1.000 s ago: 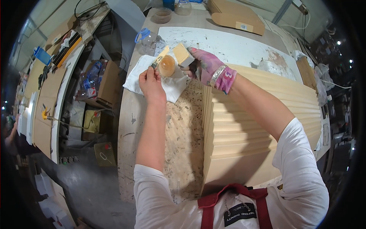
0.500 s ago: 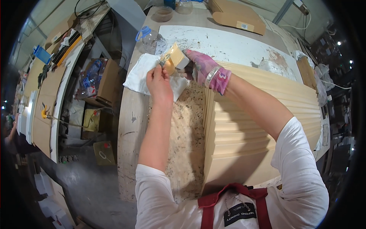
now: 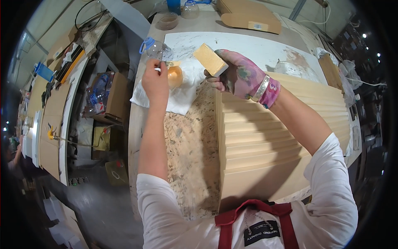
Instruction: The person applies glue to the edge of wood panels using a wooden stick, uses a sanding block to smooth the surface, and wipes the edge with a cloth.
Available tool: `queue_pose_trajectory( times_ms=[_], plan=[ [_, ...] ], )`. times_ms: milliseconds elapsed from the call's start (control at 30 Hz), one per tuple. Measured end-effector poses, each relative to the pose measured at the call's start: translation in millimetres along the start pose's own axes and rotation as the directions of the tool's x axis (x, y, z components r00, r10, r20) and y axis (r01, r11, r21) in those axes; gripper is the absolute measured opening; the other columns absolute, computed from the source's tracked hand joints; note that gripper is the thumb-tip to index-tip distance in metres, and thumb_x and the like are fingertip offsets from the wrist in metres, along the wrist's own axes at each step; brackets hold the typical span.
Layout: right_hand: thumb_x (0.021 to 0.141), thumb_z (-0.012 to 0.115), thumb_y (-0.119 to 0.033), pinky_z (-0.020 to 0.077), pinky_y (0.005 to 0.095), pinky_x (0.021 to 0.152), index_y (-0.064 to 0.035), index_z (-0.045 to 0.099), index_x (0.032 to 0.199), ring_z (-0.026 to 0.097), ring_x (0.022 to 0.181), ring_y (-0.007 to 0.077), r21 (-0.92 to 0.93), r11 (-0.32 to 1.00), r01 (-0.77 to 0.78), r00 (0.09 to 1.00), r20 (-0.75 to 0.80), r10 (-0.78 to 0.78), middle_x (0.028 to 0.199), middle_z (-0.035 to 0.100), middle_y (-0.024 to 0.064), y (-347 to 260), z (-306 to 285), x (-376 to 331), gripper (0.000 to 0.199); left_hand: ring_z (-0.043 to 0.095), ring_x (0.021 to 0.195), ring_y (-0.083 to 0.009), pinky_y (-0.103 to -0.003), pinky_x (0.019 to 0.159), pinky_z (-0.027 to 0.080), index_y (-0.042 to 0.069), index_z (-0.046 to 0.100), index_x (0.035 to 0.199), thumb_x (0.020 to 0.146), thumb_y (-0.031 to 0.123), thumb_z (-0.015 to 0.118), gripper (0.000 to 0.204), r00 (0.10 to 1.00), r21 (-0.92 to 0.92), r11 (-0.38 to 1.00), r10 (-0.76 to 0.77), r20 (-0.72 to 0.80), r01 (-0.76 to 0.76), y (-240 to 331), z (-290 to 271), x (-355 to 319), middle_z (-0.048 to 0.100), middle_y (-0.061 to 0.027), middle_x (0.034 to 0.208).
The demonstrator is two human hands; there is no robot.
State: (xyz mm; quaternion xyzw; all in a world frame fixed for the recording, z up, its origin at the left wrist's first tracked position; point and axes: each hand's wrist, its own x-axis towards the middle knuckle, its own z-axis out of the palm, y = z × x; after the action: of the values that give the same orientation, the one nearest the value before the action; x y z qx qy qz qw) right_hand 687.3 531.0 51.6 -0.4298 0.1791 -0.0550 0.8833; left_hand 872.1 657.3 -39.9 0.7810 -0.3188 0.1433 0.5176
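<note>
"Starting with the head view, the only one: how does the left hand (image 3: 156,85) look?"

"Bare, with thumb and fingertips pinched together on a small tool (image 3: 173,64). Its pale end sticks out to the right; the fingers hide the rest, so I can't tell what sort of tool it is."

"And where is that end?"

"Over the far part of a round container (image 3: 175,78) with something amber showing in it — whether the two touch, I cannot tell."

"What is the container standing on?"

"A rumpled white cloth (image 3: 182,103), near the left side of the worktable (image 3: 200,26). A clear bottle (image 3: 154,50) with a blue top is just beyond the left hand."

"Now the right hand (image 3: 244,74)?"

"It wears a pink patterned glove with a silvery band at the wrist. Thumb and fingers are closed around a block (image 3: 209,59), holding it tilted in the air, its pale yellow face in plain sight. The block is to the right of the container, apart from it."

"Anything under that arm?"

"Pale yellow panels (image 3: 244,135), their ridges running one after another. Past them lies a white board (image 3: 257,47) with dark smudges — and farther off, a cardboard box (image 3: 251,16)."
</note>
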Motion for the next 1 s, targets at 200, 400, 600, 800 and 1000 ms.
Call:
queue_pose_trajectory(
  times_ms=[200, 400, 600, 800, 1000],
  plan=[
    [0.094, 0.048, -0.035, 0.0490, 0.0281, 0.059, -0.0070, 0.050, 0.110, 0.054, 0.070, 0.0155, -0.135, 0.991, -0.018, 0.999, -0.047, 0.011, 0.086, 0.056, 0.0087, -6, -13, -1, 0.032, 0.054, 0.054, -0.0140, -0.028, 0.055, 0.042, 0.002, 0.055, 0.088, 0.083, 0.013, 0.062, 0.014, 0.996, -0.051, 0.998, -0.044, -0.073, 0.041, 10, -19, 6, 0.058, -0.0087, 0.066],
    [0.088, 0.057, -0.038, 0.0519, 0.0298, 0.070, -0.0029, 0.053, 0.117, 0.062, 0.083, 0.0196, -0.740, 0.654, 0.157, 0.966, -0.023, -0.258, 0.096, 0.062, 0.0127, 0, -3, 64, 0.045, 0.053, 0.053, -0.0140, -0.028, 0.053, 0.041, 0.003, 0.057, 0.091, 0.083, 0.012, 0.063, 0.013, 1.000, 0.003, 1.000, -0.001, -0.003, 0.002, 14, -27, -1, 0.059, -0.0091, 0.069],
    [0.086, 0.053, -0.046, 0.0468, 0.0353, 0.082, -0.0025, 0.055, 0.117, 0.063, 0.092, 0.0297, -0.992, 0.062, 0.114, 0.916, 0.081, -0.393, 0.101, 0.065, 0.0184, 25, 13, 109, 0.054, 0.051, 0.051, -0.0166, -0.030, 0.052, 0.041, 0.003, 0.059, 0.089, 0.082, 0.011, 0.064, 0.012, 0.983, 0.033, 0.983, 0.183, -0.030, -0.182, 12, -21, -5, 0.059, -0.0092, 0.071],
    [0.088, 0.056, -0.039, 0.0468, 0.0289, 0.070, -0.0016, 0.060, 0.107, 0.062, 0.077, 0.0170, -0.983, 0.127, 0.132, 0.962, 0.096, -0.254, 0.084, 0.066, 0.0089, 18, 8, 101, 0.042, 0.058, 0.066, -0.0296, -0.040, 0.059, 0.044, 0.006, 0.057, 0.090, 0.084, 0.013, 0.061, 0.010, 0.993, 0.049, 0.992, 0.119, 0.010, -0.119, 6, -18, -1, 0.062, -0.0099, 0.079],
    [0.089, 0.056, -0.040, 0.0494, 0.0250, 0.057, -0.0071, 0.060, 0.105, 0.059, 0.065, 0.0114, -0.686, 0.724, 0.067, 0.998, 0.030, -0.063, 0.081, 0.063, 0.0034, -6, -2, 56, 0.037, 0.061, 0.074, -0.0318, -0.041, 0.062, 0.045, 0.007, 0.056, 0.089, 0.084, 0.014, 0.059, 0.009, 0.988, 0.174, 0.973, 0.143, 0.051, -0.150, -2, -9, 10, 0.063, -0.0102, 0.081]
  ],
)
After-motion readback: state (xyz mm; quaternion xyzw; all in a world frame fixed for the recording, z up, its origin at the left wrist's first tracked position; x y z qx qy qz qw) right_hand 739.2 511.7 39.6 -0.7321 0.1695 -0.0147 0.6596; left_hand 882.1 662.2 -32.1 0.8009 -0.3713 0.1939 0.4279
